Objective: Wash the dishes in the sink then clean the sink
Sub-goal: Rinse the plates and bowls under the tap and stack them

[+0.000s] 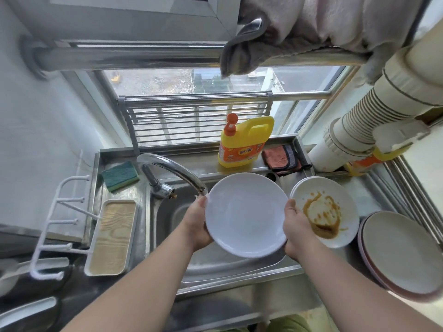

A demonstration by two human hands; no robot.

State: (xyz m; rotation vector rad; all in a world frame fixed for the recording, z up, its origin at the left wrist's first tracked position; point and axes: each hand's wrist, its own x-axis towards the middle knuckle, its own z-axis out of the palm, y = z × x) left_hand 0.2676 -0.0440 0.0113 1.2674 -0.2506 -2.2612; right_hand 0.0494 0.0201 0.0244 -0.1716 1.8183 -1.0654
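Note:
A clean-looking white plate (245,215) is held over the steel sink (167,219), just below the spout of the chrome faucet (167,168). My left hand (196,224) grips its left rim and my right hand (296,226) grips its right rim. To the right of it, a stack of white plates (335,202) sits at the sink's right side, the top one smeared with brown sauce. I see no water running from the spout.
A green-and-yellow sponge (119,176) lies at the sink's back left. A yellow detergent bottle (244,142) and an orange-grey cloth (282,159) stand on the back ledge. More plates (402,252) are stacked at the right. A tray (111,238) lies left.

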